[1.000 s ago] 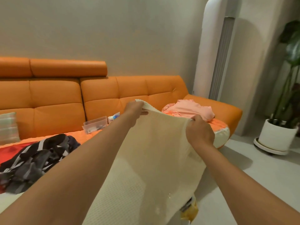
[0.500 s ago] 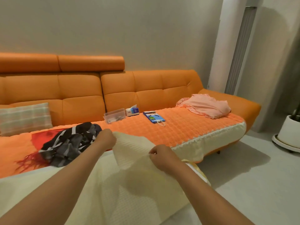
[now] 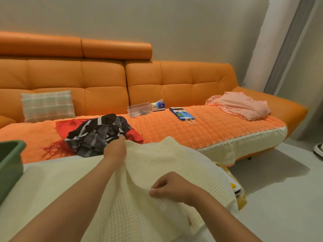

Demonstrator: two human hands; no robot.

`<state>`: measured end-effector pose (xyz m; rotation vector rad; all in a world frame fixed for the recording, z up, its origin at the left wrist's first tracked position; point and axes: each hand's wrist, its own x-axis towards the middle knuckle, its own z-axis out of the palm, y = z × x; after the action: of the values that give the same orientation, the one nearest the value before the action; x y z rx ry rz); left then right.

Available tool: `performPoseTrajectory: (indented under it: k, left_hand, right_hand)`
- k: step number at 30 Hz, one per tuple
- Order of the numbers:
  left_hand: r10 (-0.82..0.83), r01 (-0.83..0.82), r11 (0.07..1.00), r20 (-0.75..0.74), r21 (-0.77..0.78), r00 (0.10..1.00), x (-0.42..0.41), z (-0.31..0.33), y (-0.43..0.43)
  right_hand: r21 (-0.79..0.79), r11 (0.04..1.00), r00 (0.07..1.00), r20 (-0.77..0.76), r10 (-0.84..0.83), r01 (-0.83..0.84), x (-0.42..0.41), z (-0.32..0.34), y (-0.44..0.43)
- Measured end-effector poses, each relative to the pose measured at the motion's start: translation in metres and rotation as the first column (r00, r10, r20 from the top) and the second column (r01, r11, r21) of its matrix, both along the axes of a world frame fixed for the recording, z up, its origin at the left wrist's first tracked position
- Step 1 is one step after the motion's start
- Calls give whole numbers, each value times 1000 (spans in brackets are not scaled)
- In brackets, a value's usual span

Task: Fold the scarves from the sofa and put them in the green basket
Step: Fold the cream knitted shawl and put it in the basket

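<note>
Left hand (image 3: pixel 114 150) is clenched on a far corner of the cream waffle-weave scarf (image 3: pixel 157 161), drawing it up into a small peak. Right hand (image 3: pixel 172 186), nearer the person, pinches a fold of the same cloth between thumb and curled fingers. Between the two hands the scarf sags in a soft ridge, and the rest of it lies spread over a pale surface under both forearms.

Just beyond the left hand, on the orange sofa (image 3: pixel 174 88), a black-and-grey striped scarf (image 3: pixel 97 133) lies bunched on top of a red fringed scarf (image 3: pixel 64 124). Well off to that hand's left stands the green basket (image 3: pixel 10 159), with only its corner in view. Well beyond the right hand, at the sofa's far end, lies a crumpled pink cloth (image 3: pixel 241 106). Nearer the middle of the seat sit a clear plastic box (image 3: pixel 139 109), a tissue box (image 3: pixel 158 105) and a blue paper bag (image 3: pixel 181 114).
</note>
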<state>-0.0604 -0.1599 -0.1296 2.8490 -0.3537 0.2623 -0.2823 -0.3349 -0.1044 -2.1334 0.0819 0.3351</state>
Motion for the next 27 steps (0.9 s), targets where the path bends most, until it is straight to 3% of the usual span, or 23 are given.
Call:
performPoseTrajectory:
  k: [9,14,18,20,23,25,27]
  left_hand:
    - [1,0,1000,-49,22,999,29,-26,3]
    - [30,4,980,169,-197,985,33,-23,-3]
    - [-46,41,998,-89,-52,995,36,-21,-1]
    - [-60,51,997,-153,-61,986,31,-24,-2]
    - [-77,73,996,87,51,993,16,-25,-7]
    - [-158,158,987,198,16,967,-1,-20,-14]
    - [-295,294,956,100,20,950,-23,-18,-24]
  right_hand:
    - [184,980,968,-219,119,-79,8,-20,17]
    - [198,977,980,-159,116,-84,18,-21,23]
    - [154,988,998,-55,41,-33,23,-31,29]
    - [73,997,999,41,16,-19,26,-35,30]
    - [-240,965,947,321,-22,104,34,-43,26]
    - [-487,858,899,431,74,163,39,-48,18]
    - [-658,735,928,355,110,165,43,-56,8]
